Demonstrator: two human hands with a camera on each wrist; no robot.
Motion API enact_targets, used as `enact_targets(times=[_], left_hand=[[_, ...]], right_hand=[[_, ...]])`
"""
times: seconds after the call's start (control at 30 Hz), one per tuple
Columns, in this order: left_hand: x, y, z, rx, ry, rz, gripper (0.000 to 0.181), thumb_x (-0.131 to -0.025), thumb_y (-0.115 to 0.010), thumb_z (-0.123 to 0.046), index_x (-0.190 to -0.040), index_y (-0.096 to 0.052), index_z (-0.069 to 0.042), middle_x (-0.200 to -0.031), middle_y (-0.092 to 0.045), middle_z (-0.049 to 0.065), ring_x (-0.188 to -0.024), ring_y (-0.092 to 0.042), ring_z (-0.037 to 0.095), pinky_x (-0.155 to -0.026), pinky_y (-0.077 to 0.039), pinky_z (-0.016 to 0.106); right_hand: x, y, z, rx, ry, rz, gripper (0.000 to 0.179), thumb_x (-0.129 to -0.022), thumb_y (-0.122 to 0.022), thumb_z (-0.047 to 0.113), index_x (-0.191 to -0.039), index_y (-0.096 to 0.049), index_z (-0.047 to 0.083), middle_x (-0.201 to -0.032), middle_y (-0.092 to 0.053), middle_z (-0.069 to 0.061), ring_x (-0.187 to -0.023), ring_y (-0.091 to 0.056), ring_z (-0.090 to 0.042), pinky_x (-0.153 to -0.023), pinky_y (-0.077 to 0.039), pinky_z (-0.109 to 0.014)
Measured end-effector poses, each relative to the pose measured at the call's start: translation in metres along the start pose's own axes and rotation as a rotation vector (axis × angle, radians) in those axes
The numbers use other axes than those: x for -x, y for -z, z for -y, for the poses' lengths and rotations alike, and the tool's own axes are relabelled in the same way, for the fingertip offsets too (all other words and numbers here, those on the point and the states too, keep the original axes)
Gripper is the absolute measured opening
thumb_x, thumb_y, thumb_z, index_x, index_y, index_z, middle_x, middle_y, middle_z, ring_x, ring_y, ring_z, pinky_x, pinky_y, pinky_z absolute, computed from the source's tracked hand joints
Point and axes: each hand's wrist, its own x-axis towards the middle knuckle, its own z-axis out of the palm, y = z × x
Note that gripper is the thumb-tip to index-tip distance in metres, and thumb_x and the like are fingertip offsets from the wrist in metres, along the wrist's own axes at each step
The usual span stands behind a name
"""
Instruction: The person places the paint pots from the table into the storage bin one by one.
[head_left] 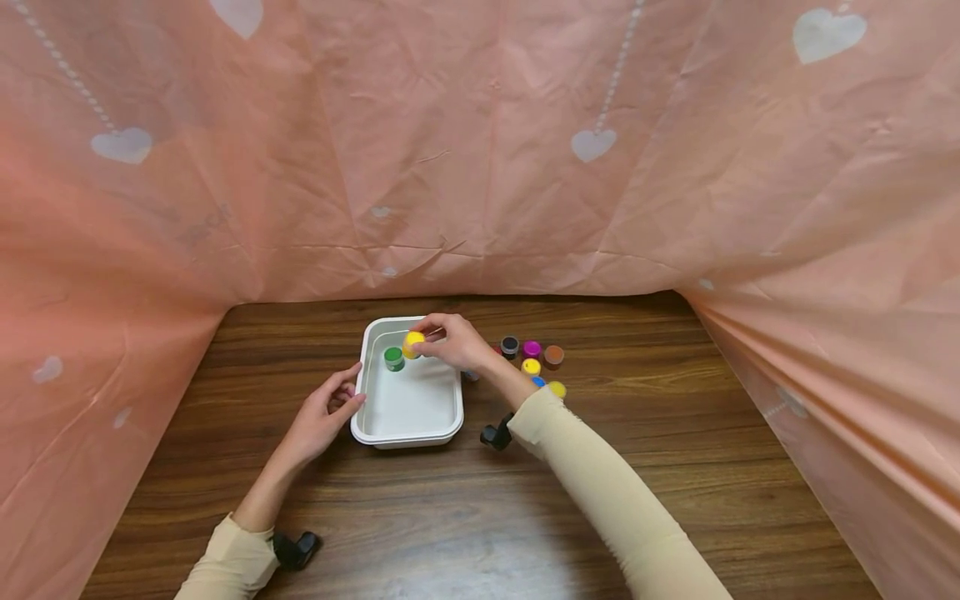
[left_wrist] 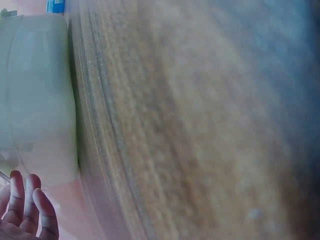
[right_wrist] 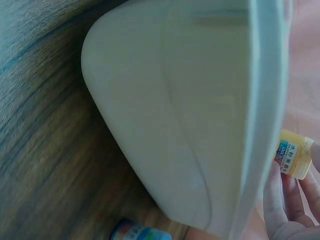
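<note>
A small yellow-lidded paint jar (head_left: pixel 413 343) is pinched between the thumb and fingers of my right hand (head_left: pixel 453 342), above the far part of a white plastic tray (head_left: pixel 408 439). In the right wrist view the same paint jar (right_wrist: pixel 295 154) shows its printed label beyond the tray's rim (right_wrist: pixel 265 110). Inside the tray stands a green-lidded paint jar (head_left: pixel 393 359), just left of the held one. My left hand (head_left: pixel 318 421) rests its fingertips and thumb against the tray's left rim, and the left wrist view shows its fingers (left_wrist: pixel 31 205) loosely bent beside the tray.
Right of the tray stand several more paint jars: black (head_left: pixel 509 347), magenta (head_left: pixel 532 349), brown (head_left: pixel 553 356), yellow (head_left: pixel 531 367), another yellow (head_left: pixel 557 389) and a blue one (head_left: pixel 538 382) partly behind my right forearm. A pink curtain (head_left: pixel 480 167) hangs around the wooden table (head_left: pixel 637 467).
</note>
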Motion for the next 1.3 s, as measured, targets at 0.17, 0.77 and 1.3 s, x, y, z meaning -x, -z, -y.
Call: enact_targets(times=[0.17, 0.77, 1.3], left_hand=[[0.001, -0.001, 0.0, 0.006, -0.003, -0.001, 0.051, -0.102, -0.065, -0.011, -0.149, -0.051, 0.002, -0.106, -0.06, 0.016, -0.093, -0.057, 0.009, -0.08, -0.048, 0.019], [0.002, 0.0, 0.001, -0.039, 0.001, -0.002, 0.051, -0.103, -0.066, -0.014, -0.15, -0.051, 0.0, -0.107, -0.06, 0.015, -0.094, -0.057, 0.009, -0.08, -0.049, 0.02], [0.001, -0.001, 0.003, -0.031, 0.013, -0.004, 0.051, -0.103, -0.065, -0.014, -0.15, -0.051, -0.001, -0.107, -0.061, 0.016, -0.094, -0.058, 0.011, -0.082, -0.05, 0.023]], right_hand=[[-0.005, -0.01, -0.002, -0.021, 0.008, 0.017, 0.033, -0.094, -0.077, 0.011, -0.125, -0.072, 0.004, -0.121, -0.07, -0.013, -0.111, -0.068, -0.026, -0.09, -0.056, -0.027], [-0.016, -0.036, -0.01, -0.024, 0.03, 0.06, 0.032, -0.092, -0.078, 0.01, -0.123, -0.072, 0.002, -0.116, -0.072, -0.014, -0.103, -0.07, -0.023, -0.085, -0.055, -0.022], [-0.025, -0.054, -0.015, -0.039, -0.014, 0.047, 0.027, -0.09, -0.079, 0.006, -0.116, -0.074, 0.0, -0.108, -0.07, -0.013, -0.084, -0.064, -0.01, -0.07, -0.051, -0.016]])
